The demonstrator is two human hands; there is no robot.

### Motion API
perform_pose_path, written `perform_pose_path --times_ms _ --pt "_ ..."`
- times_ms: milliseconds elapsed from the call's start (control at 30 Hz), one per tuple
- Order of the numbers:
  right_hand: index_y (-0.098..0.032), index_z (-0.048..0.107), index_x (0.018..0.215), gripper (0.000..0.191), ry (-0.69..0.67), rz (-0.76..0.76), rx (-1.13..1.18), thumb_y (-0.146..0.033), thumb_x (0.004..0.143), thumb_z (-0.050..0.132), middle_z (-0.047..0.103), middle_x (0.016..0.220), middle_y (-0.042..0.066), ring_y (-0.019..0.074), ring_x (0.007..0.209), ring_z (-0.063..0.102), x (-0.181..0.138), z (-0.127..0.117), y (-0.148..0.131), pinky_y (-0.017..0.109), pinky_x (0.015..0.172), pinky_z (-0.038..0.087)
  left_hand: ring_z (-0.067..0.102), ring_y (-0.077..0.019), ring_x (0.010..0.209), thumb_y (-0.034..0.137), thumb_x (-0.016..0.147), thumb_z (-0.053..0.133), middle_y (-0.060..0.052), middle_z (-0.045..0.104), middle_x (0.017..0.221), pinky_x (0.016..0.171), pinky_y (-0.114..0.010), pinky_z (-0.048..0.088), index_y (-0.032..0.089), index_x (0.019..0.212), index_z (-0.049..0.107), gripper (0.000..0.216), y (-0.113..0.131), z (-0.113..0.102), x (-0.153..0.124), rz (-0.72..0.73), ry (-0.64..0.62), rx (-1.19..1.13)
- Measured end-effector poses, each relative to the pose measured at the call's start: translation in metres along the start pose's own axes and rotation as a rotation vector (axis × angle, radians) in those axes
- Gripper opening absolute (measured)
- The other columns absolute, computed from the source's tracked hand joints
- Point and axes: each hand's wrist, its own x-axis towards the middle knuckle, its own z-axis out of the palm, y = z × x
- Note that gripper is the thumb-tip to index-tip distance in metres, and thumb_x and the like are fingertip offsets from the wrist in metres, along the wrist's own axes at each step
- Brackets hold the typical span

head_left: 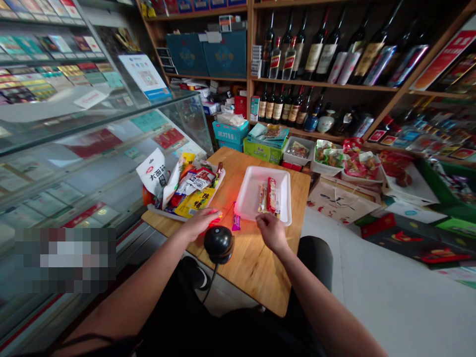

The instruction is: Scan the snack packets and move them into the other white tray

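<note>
My left hand (197, 224) is closed around a small packet (216, 218), lit bright red, just behind a black dome-shaped barcode scanner (218, 243). The packet's print cannot be read. My right hand (272, 231) has its fingers curled at the near edge of a white tray (243, 191); whether anything is in them is hidden. Inside that tray lie a red-wrapped snack (271, 192) and a narrow brownish snack (262, 197). Between my hands, a purple packet (237, 221) rests on the wood. Left of it stands a tray (219, 186) heaped with bagged snacks, including a yellow bag (194, 202).
The wooden table (256, 263) stands beside a glass display counter (178, 114) on the left. Boxes (264, 148) and snack trays (327, 168) line the far side. Wine bottles (316, 52) fill the shelves behind. A paper bag (340, 201) lies at right.
</note>
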Motion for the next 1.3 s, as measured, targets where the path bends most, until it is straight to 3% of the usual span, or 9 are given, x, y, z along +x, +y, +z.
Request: perform_pose_path --times_ms 167,267,367,500,767,900,1033,1167,1300 --pt "-0.019 0.066 0.124 0.043 -0.307 -0.192 -0.151 -0.011 0.085 0.049 0.066 0.124 0.01 0.0211 0.117 0.059 -0.016 0.045 0.007 0.034 0.104 0.045 0.068 -0.0294 0.1 0.063 0.073 0.071 -0.012 0.075 0.104 0.081 -0.037 0.05 0.017 0.097 0.075 0.053 -0.022 -0.01 -0.006 -0.155 -0.126 -0.142" --pt "-0.021 0.053 0.142 0.053 -0.426 -0.191 -0.301 -0.013 0.089 0.048 0.052 0.143 0.013 0.0225 0.118 0.059 -0.009 0.065 0.007 0.033 0.099 0.048 0.069 -0.0266 0.089 0.063 0.074 0.07 -0.012 0.076 0.097 0.073 -0.034 0.048 0.015 0.095 0.074 0.053 -0.033 -0.014 -0.006 -0.191 -0.105 -0.195" --pt "-0.026 0.051 0.142 0.049 -0.5 -0.133 -0.448 -0.023 0.093 0.051 0.042 0.151 0.013 0.0238 0.107 0.064 0.002 0.078 0.005 0.034 0.089 0.051 0.068 -0.0238 0.08 0.062 0.073 0.071 -0.011 0.076 0.094 0.066 -0.031 0.046 0.015 0.094 0.073 0.051 -0.039 -0.018 -0.006 -0.225 -0.084 -0.226" --pt "-0.025 0.064 0.124 0.032 -0.557 -0.233 -0.527 -0.026 0.095 0.053 0.054 0.141 0.01 0.0253 0.114 0.058 0.012 0.083 0.007 0.036 0.096 0.046 0.066 -0.0208 0.071 0.058 0.068 0.076 -0.008 0.074 0.087 0.061 -0.029 0.044 0.016 0.088 0.071 0.046 -0.042 -0.022 -0.01 -0.213 -0.041 -0.23" --pt "-0.019 0.063 0.111 0.022 -0.376 -0.128 -0.58 -0.022 0.093 0.051 0.064 0.111 0.013 0.0266 0.108 0.055 0.01 0.081 0.018 0.038 0.096 0.042 0.057 -0.0159 0.056 0.058 0.068 0.074 -0.003 0.069 0.073 0.049 -0.026 0.032 0.019 0.091 0.072 0.045 -0.058 -0.019 -0.009 -0.245 -0.024 -0.167" --pt "-0.017 0.061 0.116 0.035 -0.322 -0.018 -0.582 -0.017 0.081 0.058 0.062 0.112 0.014 0.0274 0.106 0.056 0.01 0.088 0.022 0.036 0.092 0.044 0.063 -0.0191 0.069 0.054 0.067 0.076 -0.004 0.072 0.085 0.059 -0.028 0.041 0.02 0.093 0.072 0.043 -0.064 -0.015 -0.001 -0.234 0.005 -0.182" --pt "-0.016 0.067 0.097 0.02 -0.264 -0.009 -0.568 -0.016 0.079 0.059 0.066 0.104 0.014 0.0259 0.1 0.059 0.01 0.093 0.03 0.034 0.089 0.046 0.064 -0.0187 0.074 0.05 0.071 0.076 -0.003 0.072 0.084 0.064 -0.028 0.043 0.02 0.093 0.073 0.037 -0.068 -0.015 0.001 -0.203 -0.013 -0.2" --pt "-0.017 0.069 0.092 0.017 -0.236 0.084 -0.355 -0.02 0.086 0.054 0.071 0.09 0.009 0.0203 0.086 0.064 0.01 0.086 0.033 0.028 0.078 0.047 0.065 -0.0205 0.076 0.052 0.075 0.071 -0.004 0.073 0.085 0.067 -0.03 0.046 0.02 0.092 0.074 0.036 -0.064 -0.017 -0.005 -0.137 -0.019 -0.133" --pt "-0.018 0.068 0.095 0.019 -0.22 0.243 -0.007 -0.025 0.085 0.054 0.07 0.073 0.004 0.0177 0.07 0.065 0.01 0.071 0.028 0.026 0.066 0.048 0.067 -0.0248 0.101 0.051 0.084 0.065 -0.007 0.074 0.104 0.092 -0.037 0.049 0.019 0.102 0.072 0.038 -0.048 -0.021 -0.016 0.129 0.026 -0.022"
